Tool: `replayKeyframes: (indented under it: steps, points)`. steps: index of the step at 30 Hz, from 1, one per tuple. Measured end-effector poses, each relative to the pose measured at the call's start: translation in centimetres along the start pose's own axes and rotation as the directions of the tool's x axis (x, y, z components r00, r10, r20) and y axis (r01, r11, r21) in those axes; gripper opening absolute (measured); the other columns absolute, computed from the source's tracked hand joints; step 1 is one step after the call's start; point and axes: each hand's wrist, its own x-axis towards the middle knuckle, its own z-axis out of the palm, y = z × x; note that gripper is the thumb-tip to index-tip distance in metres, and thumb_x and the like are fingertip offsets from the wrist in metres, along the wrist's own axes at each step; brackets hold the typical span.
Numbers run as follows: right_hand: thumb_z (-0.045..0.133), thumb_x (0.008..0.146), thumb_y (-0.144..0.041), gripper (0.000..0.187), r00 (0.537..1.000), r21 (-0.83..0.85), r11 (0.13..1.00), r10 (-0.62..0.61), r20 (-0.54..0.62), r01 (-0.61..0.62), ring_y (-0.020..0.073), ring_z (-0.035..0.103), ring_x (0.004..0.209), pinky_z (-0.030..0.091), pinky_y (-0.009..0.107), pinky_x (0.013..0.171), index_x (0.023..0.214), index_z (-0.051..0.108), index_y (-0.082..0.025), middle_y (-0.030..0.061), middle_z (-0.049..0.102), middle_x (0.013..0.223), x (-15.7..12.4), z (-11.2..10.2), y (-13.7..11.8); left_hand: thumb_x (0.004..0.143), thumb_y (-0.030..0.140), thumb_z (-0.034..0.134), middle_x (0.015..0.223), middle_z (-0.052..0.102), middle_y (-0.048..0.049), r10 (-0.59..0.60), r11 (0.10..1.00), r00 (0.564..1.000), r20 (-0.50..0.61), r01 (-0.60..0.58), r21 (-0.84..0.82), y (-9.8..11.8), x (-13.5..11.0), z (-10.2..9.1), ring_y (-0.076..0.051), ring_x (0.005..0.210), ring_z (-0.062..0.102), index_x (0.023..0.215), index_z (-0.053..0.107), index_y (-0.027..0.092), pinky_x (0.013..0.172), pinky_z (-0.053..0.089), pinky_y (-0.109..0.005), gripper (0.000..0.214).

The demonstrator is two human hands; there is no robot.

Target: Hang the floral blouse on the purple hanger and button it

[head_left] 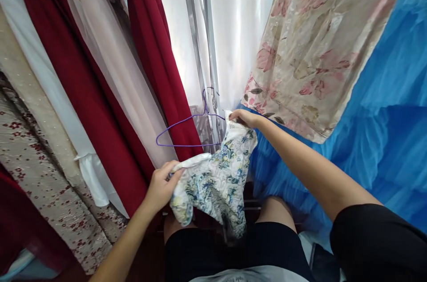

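A small white garment with a blue, green and yellow floral print [216, 179] hangs between my hands, in front of my knees. My left hand [165, 184] is closed on its left shoulder edge, thumb on top. At the upper right, my right hand [244, 118] pinches the other shoulder of the garment. A purple hanger [176, 145] is suspended just behind it; the hanger's right end passes behind or into the garment near my right hand, and I cannot tell which. The hanger's left arm is bare.
Dark red dresses [156, 50] and a pale pink sheer one [110, 55] hang at left. On the right are a beige floral dress [310, 50] and blue tulle [383, 139]. Grey metal poles [196, 28] rise before a white curtain [240, 15].
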Motion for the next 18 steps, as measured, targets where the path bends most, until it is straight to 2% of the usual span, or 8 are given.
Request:
replayKeyframes:
  steps: [2, 5, 7, 9, 12, 14, 16, 18]
  points:
    - [0.073, 0.061, -0.024, 0.014, 0.997, 0.011, 1.000, 0.018, 0.078, -0.019, 0.0178, 0.060, 0.051, 0.045, 0.028, 0.047, 0.070, 0.066, -0.016, 0.0047, 0.068, 0.062, -0.9, 0.1, -0.3, 0.095, 0.035, 0.051, 0.086, 0.067, -0.0035, -0.002, 0.988, 0.999, 0.032, -0.003, 0.158, -2.4, 0.5, -2.0, -0.022, 0.086, 0.060, 0.085, 0.065, 0.021, 0.084, 0.045, -0.033, 0.022]
    - [0.079, 0.065, -0.026, 0.020, 0.986, -0.006, 1.000, 0.024, 0.167, -0.023, 0.0148, 0.060, 0.052, 0.045, 0.024, 0.048, 0.077, 0.068, -0.015, 0.0030, 0.070, 0.065, -2.0, -0.1, -1.0, 0.091, 0.034, 0.047, 0.088, 0.068, -0.0059, -0.027, 0.925, 0.993, 0.118, -0.019, 0.380, -6.1, 2.0, -4.4, -0.026, 0.092, 0.059, 0.080, 0.064, 0.021, 0.090, 0.042, -0.038, 0.024]
    - [0.083, 0.066, -0.028, 0.024, 0.979, -0.042, 0.999, 0.032, 0.201, -0.024, 0.0136, 0.060, 0.051, 0.045, 0.023, 0.048, 0.078, 0.069, -0.014, 0.0032, 0.071, 0.065, -2.3, -0.4, -1.5, 0.091, 0.034, 0.043, 0.084, 0.067, -0.0058, -0.076, 0.906, 0.984, 0.161, 0.001, 0.422, -8.0, 3.7, -5.5, -0.027, 0.089, 0.059, 0.079, 0.064, 0.022, 0.086, 0.043, -0.036, 0.027]
    - [0.084, 0.065, -0.031, 0.025, 0.973, -0.063, 0.997, 0.053, 0.223, -0.040, 0.0139, 0.061, 0.051, 0.046, 0.023, 0.047, 0.077, 0.070, -0.013, 0.0043, 0.072, 0.067, -2.5, -0.7, -2.1, 0.091, 0.033, 0.039, 0.083, 0.067, -0.0056, -0.090, 0.915, 0.984, 0.151, 0.022, 0.403, -9.1, 5.7, -6.3, -0.026, 0.086, 0.060, 0.082, 0.064, 0.022, 0.082, 0.044, -0.034, 0.028]
    - [0.084, 0.064, -0.030, 0.025, 0.972, -0.057, 0.995, 0.089, 0.217, -0.078, 0.0154, 0.062, 0.052, 0.047, 0.023, 0.046, 0.077, 0.071, -0.013, 0.0054, 0.073, 0.068, -2.7, -0.8, -2.6, 0.086, 0.029, 0.042, 0.093, 0.071, -0.0065, -0.051, 0.948, 0.998, -0.027, 0.057, 0.312, -8.8, 9.5, -6.6, -0.025, 0.089, 0.061, 0.091, 0.066, 0.021, 0.083, 0.044, -0.032, 0.026]
    - [0.084, 0.064, -0.028, 0.023, 0.973, -0.024, 0.995, 0.104, 0.207, -0.101, 0.0178, 0.066, 0.056, 0.050, 0.024, 0.049, 0.078, 0.071, -0.014, 0.0066, 0.075, 0.070, -2.8, -0.7, -2.8, 0.079, 0.028, 0.049, 0.098, 0.072, -0.0066, -0.054, 0.988, 0.987, -0.151, 0.076, 0.137, -7.5, 12.1, -5.9, -0.023, 0.090, 0.062, 0.094, 0.066, 0.020, 0.082, 0.045, -0.030, 0.025]
    - [0.083, 0.067, -0.026, 0.021, 0.969, 0.011, 0.992, 0.122, 0.213, -0.127, 0.0198, 0.069, 0.060, 0.054, 0.026, 0.053, 0.079, 0.071, -0.014, 0.0074, 0.076, 0.072, -3.1, -0.6, -2.8, 0.072, 0.028, 0.057, 0.096, 0.071, -0.0058, -0.138, 0.986, 0.976, -0.170, 0.120, -0.113, -6.0, 14.3, -4.6, -0.021, 0.086, 0.062, 0.099, 0.065, 0.018, 0.077, 0.047, -0.027, 0.030]
    - [0.081, 0.072, -0.028, 0.019, 0.961, 0.033, 0.985, 0.160, 0.225, -0.171, 0.0208, 0.070, 0.062, 0.056, 0.028, 0.057, 0.081, 0.071, -0.014, 0.0082, 0.077, 0.073, -3.4, -0.6, -2.7, 0.068, 0.030, 0.064, 0.085, 0.069, -0.0030, -0.291, 0.924, 0.951, -0.102, 0.252, -0.287, -4.9, 15.8, -3.3, -0.018, 0.074, 0.059, 0.099, 0.065, 0.018, 0.067, 0.045, -0.025, 0.034]
